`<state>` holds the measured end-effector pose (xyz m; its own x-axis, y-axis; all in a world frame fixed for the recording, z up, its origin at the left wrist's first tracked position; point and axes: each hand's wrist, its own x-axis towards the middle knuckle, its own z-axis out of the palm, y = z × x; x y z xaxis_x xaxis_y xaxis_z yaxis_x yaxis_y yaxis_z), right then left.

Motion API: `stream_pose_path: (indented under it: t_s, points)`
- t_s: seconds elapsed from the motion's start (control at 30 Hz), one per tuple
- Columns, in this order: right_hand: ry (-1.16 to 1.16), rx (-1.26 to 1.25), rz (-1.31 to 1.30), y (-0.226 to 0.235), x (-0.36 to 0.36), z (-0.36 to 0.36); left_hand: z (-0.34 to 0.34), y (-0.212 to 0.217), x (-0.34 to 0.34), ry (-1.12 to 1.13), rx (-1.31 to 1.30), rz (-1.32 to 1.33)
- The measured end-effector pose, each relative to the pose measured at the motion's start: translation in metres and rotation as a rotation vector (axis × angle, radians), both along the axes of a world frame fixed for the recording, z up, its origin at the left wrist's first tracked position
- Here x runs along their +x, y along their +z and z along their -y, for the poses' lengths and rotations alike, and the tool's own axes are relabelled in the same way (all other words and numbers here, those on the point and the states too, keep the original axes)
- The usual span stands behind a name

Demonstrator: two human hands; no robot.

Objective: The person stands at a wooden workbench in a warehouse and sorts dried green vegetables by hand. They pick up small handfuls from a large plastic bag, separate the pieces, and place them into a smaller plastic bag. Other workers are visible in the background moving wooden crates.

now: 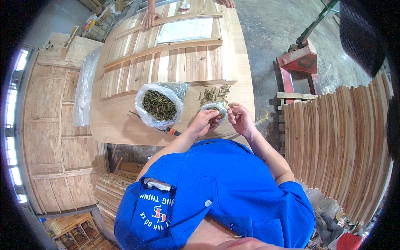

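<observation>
A small clear plastic bag (206, 107) with screws inside stands near the table's front edge. My left hand (204, 122) is closed, its fingers pinching the bag's near rim. On the bag's right side, my right hand (242, 121) pinches the rim with thumb and fingers. Just beyond the bag lies a loose pile of brass-coloured screws (208, 96). To the left, a large open plastic bag (176, 92) is filled with many dark yellowish screws (159, 106). A tool with an orange and black handle (173, 131) lies partly under that bag.
A slatted wooden panel (175, 62) with two battens covers the far part of the table (246, 83). Another person's hand (151, 20) rests on it. A red pallet jack (298, 62) and stacked boards (333, 146) stand right; a large wooden panel (46, 146) is left.
</observation>
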<state>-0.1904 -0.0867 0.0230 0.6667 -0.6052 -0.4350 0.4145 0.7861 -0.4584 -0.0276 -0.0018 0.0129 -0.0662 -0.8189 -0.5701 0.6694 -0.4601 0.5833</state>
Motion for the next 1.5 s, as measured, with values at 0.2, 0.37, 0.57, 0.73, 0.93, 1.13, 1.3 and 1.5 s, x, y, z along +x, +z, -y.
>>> stream_pose_path:
  t_s: [0.2, 0.37, 0.57, 0.73, 0.93, 1.13, 1.3, 1.5]
  points:
    - [0.024, -0.016, -0.011, -0.001, 0.002, -0.002, 0.0, 0.005, -0.007, 0.012, -0.057, 0.075]
    - [0.007, -0.011, 0.037, -0.007, 0.002, -0.004, 0.0, 0.008, -0.007, 0.02, -0.097, 0.231]
    - [0.018, -0.027, 0.054, -0.006, 0.004, -0.005, 0.003, 0.01, -0.008, -0.001, -0.12, 0.284]
    - [-0.024, -0.064, 0.044, -0.008, 0.004, -0.008, 0.001, 0.012, -0.009, 0.061, -0.118, 0.072]
    - [0.007, 0.016, 0.206, -0.012, 0.004, -0.011, 0.001, 0.009, -0.009, 0.028, -0.094, 0.024]
    - [0.073, 0.132, 0.394, -0.02, 0.003, -0.013, 0.003, 0.013, -0.007, -0.096, -0.148, 0.258]
    - [0.001, 0.228, 0.304, -0.02, 0.002, -0.007, 0.013, 0.015, 0.001, -0.024, -0.354, 0.641]
    - [0.049, 0.22, 0.048, -0.03, -0.001, -0.003, 0.029, 0.018, 0.017, -0.115, -0.435, 1.102]
